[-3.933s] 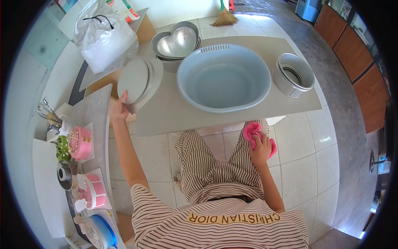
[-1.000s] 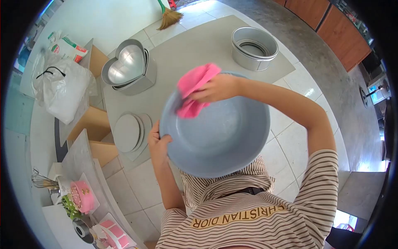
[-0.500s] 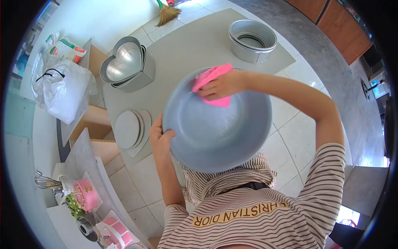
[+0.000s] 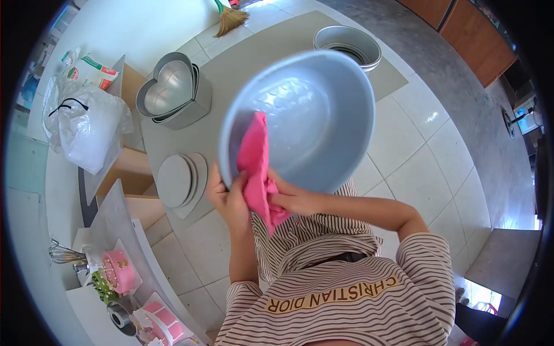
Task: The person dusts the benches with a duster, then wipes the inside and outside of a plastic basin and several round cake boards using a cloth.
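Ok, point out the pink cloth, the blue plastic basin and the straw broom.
Pink cloth (image 4: 257,166), head view: its middle.
Blue plastic basin (image 4: 303,122), head view: inner floor.
Straw broom (image 4: 232,22), head view: bristles.

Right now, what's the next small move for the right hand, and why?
I'd probably slide the right hand along the near rim, away from the left hand: it grips the pink cloth, which crosses the blue basin's rim right by the left hand holding that side.

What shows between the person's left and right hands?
In the head view, a pink cloth lies between the left hand and the right hand, across the rim of the basin.
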Demonstrator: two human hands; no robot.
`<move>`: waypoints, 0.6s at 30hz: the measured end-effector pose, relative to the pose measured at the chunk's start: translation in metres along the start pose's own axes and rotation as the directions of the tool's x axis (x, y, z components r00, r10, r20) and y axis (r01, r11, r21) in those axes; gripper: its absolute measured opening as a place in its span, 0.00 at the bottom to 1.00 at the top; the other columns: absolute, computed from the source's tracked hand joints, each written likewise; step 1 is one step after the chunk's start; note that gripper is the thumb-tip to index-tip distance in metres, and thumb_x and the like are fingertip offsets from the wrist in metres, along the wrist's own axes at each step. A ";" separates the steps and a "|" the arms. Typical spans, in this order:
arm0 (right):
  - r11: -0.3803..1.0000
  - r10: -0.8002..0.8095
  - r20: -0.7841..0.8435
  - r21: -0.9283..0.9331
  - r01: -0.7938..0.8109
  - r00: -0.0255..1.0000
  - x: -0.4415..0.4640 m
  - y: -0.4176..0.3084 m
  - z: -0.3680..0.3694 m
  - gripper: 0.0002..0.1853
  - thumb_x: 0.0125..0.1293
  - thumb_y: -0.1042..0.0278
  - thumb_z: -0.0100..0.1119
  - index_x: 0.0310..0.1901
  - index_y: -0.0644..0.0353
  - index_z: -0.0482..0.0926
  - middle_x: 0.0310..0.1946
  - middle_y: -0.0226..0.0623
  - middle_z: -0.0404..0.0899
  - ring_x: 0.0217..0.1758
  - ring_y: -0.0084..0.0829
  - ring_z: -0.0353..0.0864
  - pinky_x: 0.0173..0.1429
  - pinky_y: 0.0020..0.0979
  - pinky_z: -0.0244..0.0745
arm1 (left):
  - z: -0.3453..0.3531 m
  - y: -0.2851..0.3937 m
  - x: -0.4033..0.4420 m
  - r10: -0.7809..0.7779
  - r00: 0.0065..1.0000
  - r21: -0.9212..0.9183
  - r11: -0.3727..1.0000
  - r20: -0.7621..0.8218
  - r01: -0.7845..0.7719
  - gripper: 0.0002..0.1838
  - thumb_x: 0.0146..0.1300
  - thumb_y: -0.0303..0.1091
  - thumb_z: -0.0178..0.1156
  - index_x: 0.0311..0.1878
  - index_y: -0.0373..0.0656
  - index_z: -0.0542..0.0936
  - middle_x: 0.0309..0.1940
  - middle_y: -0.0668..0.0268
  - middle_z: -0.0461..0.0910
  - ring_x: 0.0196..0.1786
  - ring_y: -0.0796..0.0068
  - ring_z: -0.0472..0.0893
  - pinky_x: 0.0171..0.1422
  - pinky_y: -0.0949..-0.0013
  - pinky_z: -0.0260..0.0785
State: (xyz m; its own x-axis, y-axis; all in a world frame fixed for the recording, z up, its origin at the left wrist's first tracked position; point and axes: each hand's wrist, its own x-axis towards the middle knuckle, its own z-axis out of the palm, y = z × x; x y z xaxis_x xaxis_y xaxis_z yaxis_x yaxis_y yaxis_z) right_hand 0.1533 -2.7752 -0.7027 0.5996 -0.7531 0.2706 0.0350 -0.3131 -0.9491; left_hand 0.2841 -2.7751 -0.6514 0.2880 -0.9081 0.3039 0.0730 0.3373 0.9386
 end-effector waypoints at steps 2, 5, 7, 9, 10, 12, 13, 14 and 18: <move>0.922 -0.167 0.079 -0.341 0.184 0.983 -0.004 0.013 -0.014 0.24 0.48 0.66 0.51 0.49 0.56 0.62 0.36 0.41 0.67 0.44 0.37 0.67 0.51 0.39 0.60 | -0.016 0.012 0.005 -0.001 0.999 0.024 1.000 -0.052 0.002 0.22 0.38 0.16 0.45 0.44 0.29 0.69 0.34 0.66 0.72 0.35 0.80 0.71 0.41 0.80 0.62; 0.280 0.249 -0.046 -0.953 -0.117 0.967 0.013 0.029 -0.107 0.17 0.39 0.66 0.56 0.36 0.57 0.75 0.45 0.44 0.65 0.48 0.40 0.64 0.53 0.40 0.60 | -0.033 0.028 0.012 -0.015 0.998 -0.158 0.987 -0.054 0.007 0.26 0.33 0.17 0.45 0.44 0.28 0.69 0.33 0.62 0.73 0.35 0.77 0.73 0.40 0.77 0.65; -0.033 -0.279 0.039 -0.999 0.031 0.959 0.041 0.021 -0.151 0.18 0.36 0.71 0.56 0.35 0.60 0.72 0.42 0.44 0.66 0.45 0.40 0.66 0.49 0.37 0.64 | -0.030 0.012 0.008 -0.040 0.999 -0.153 0.988 -0.028 0.036 0.26 0.33 0.17 0.44 0.44 0.29 0.69 0.34 0.60 0.74 0.36 0.75 0.74 0.41 0.77 0.66; 0.022 -0.444 -0.013 -1.000 -0.004 0.896 0.073 0.000 -0.149 0.20 0.39 0.77 0.51 0.40 0.62 0.67 0.42 0.45 0.65 0.47 0.41 0.64 0.50 0.36 0.63 | -0.021 0.006 0.012 -0.048 0.999 -0.153 0.987 0.004 0.048 0.26 0.32 0.17 0.43 0.44 0.30 0.69 0.34 0.58 0.74 0.36 0.74 0.75 0.42 0.76 0.67; 0.182 -0.495 -0.099 -0.983 -0.008 0.863 0.087 -0.008 -0.136 0.22 0.40 0.79 0.48 0.43 0.64 0.65 0.42 0.47 0.64 0.48 0.43 0.63 0.51 0.37 0.63 | -0.016 0.007 0.014 -0.096 0.995 -0.212 0.972 0.014 0.097 0.26 0.33 0.17 0.43 0.44 0.29 0.68 0.34 0.60 0.73 0.36 0.75 0.74 0.42 0.77 0.66; 0.516 -0.624 -0.178 -0.825 0.231 0.761 0.108 -0.004 -0.094 0.24 0.41 0.81 0.47 0.46 0.65 0.61 0.43 0.49 0.62 0.49 0.47 0.61 0.52 0.39 0.61 | -0.002 0.011 0.016 -0.139 0.990 -0.273 0.952 0.027 0.141 0.27 0.33 0.17 0.44 0.45 0.29 0.68 0.33 0.62 0.73 0.36 0.77 0.74 0.42 0.78 0.65; 0.560 -0.642 -0.213 -0.786 0.262 0.736 0.107 -0.001 -0.059 0.24 0.42 0.80 0.47 0.46 0.66 0.61 0.44 0.50 0.62 0.49 0.48 0.61 0.52 0.40 0.61 | 0.011 0.019 0.016 -0.125 0.991 -0.333 0.937 -0.046 0.103 0.27 0.32 0.17 0.43 0.45 0.29 0.68 0.33 0.62 0.73 0.35 0.77 0.74 0.42 0.78 0.65; 0.601 -0.656 -0.247 -0.742 0.296 0.713 0.097 0.000 -0.027 0.24 0.42 0.79 0.48 0.47 0.66 0.60 0.44 0.51 0.61 0.50 0.48 0.60 0.52 0.41 0.61 | 0.016 0.024 0.017 -0.116 0.986 -0.388 0.920 -0.123 0.059 0.28 0.31 0.17 0.43 0.45 0.29 0.68 0.33 0.62 0.73 0.35 0.77 0.73 0.41 0.79 0.65; 0.527 0.116 0.426 -0.792 0.308 0.897 0.046 -0.003 -0.058 0.15 0.43 0.68 0.53 0.37 0.56 0.73 0.43 0.39 0.65 0.50 0.40 0.64 0.49 0.36 0.66 | -0.030 0.038 0.024 0.051 0.992 -0.262 0.962 -0.120 -0.081 0.29 0.30 0.18 0.44 0.46 0.28 0.68 0.35 0.60 0.73 0.35 0.76 0.74 0.42 0.79 0.65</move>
State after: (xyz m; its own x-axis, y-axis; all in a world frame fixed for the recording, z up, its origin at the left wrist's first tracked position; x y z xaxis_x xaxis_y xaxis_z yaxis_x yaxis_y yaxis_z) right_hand 0.1345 -2.8428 -0.6782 0.8828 -0.4655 0.0638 -0.4301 -0.8554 -0.2887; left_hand 0.3224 -2.7766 -0.6136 0.4035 -0.8535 0.3299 0.2972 0.4632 0.8349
